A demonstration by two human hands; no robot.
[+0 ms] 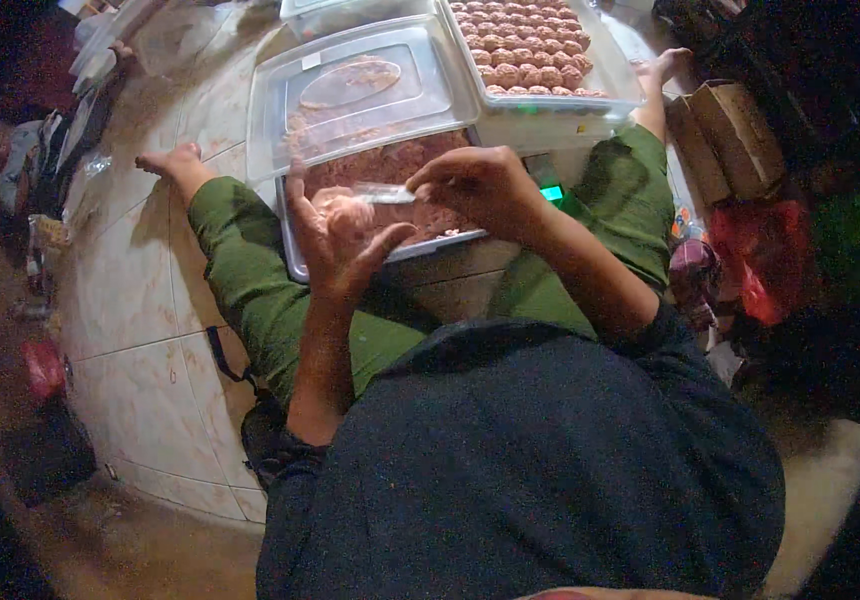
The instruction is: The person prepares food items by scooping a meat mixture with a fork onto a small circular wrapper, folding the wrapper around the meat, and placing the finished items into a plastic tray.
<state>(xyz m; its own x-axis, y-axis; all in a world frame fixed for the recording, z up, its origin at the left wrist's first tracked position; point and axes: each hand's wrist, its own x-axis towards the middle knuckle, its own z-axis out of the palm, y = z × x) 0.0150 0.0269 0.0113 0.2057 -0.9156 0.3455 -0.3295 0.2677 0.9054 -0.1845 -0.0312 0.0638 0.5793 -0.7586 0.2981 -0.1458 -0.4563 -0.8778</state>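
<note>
My left hand (335, 250) is turned palm up, thumb out to the side, with a lump of pinkish-brown mixture (342, 213) resting in it. My right hand (480, 185) is closed in a pinch on a thin, pale, flat strip (386, 192); its exact kind is unclear. The strip's far end reaches to the lump. Below both hands is a plastic tub (296, 262) holding reddish-brown mixture (430, 215), partly hidden by my hands. A translucent lid (270, 120) lies tilted over the tub's far side.
Beyond the lid, a clear container (560, 112) holds rows of round brown balls (525, 50). A small green-lit display (551, 192) glows beside my right forearm. My spread legs flank the tub on the tiled floor (140, 400). Cardboard (735, 140) and a red bag (762, 255) lie at right.
</note>
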